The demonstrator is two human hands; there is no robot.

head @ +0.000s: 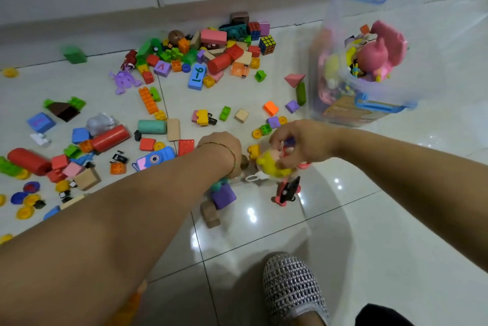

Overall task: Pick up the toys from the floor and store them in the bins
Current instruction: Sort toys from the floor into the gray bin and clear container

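Glossy white tiles (369, 220) lie bare on the near right. Clear plastic bin (369, 88), blurred, stands beyond, part-filled with toys. Left hand (221, 148) curls downward, its fingers hidden, grip untellable. Right hand (298, 141) pinches a blurred yellow figure (272, 164) amid scattered blocks (211, 53).

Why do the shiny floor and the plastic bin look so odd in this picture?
In the head view, ceiling light glares as white spots on the glossy floor tiles; the clear bin is smeared by motion blur, as are both hands, left hand and right hand; the wide lens bends the baseboard into a curve.
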